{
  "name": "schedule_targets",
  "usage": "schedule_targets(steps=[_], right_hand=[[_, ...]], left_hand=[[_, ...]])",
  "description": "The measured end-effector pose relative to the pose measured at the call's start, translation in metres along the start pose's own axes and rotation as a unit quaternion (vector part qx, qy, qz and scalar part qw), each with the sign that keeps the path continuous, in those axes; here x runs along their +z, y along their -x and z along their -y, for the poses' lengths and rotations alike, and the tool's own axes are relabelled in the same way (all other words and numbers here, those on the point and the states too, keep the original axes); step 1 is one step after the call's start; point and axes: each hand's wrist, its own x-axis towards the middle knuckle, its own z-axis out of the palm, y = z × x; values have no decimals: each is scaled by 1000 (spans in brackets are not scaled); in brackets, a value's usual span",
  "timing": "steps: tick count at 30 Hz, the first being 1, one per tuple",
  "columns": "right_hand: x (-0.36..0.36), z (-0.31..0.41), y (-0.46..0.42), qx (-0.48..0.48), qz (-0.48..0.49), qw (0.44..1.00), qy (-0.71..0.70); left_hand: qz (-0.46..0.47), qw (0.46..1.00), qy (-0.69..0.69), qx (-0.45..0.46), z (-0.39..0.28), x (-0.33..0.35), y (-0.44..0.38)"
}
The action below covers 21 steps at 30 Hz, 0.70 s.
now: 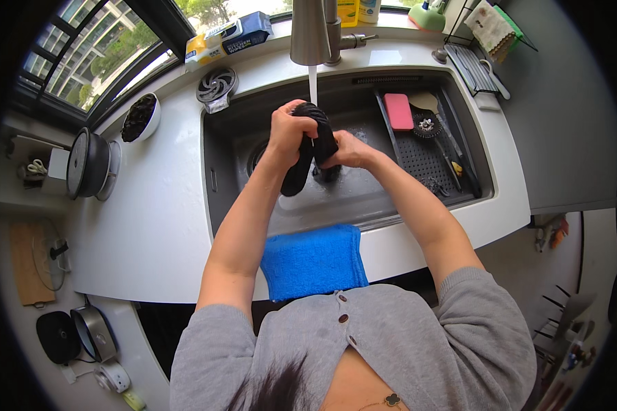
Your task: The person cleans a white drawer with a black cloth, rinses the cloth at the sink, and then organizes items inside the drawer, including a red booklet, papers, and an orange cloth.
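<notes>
Both hands hold a wet black ribbed cloth (308,151), perhaps a sock, over the grey sink (288,218). My left hand (291,131) grips its upper left part, fingers curled. My right hand (350,150) is closed on its right side, lower down. The cloth hangs folded, one end drooping toward the lower left. Water runs from the metal faucet (311,36) onto its top. Beneath my right hand a dark item (327,174) shows on the sink floor; I cannot tell if it is part of the cloth.
A perforated tray (406,167) at the sink's right holds a pink sponge (399,111), a brush (427,125) and steel wool. A blue towel (316,262) lies over the front edge. On the left counter stand a white bowl (155,119) with dark contents and a black pot (88,163).
</notes>
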Motion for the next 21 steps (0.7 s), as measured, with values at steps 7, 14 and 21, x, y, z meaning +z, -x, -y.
schedule_targets(steps=[7, 14, 21], right_hand=[[-6, -43, -21, -56, -183, 902, -386], [41, 14, -7, -173, -176, 949, -196], [78, 24, -13, -192, -366, 873, 258]], left_hand=[[-9, 918, 354, -176, 14, -43, 7], [-92, 917, 291, -256, 110, -59, -18], [47, 922, 372, -94, 161, -60, -12]])
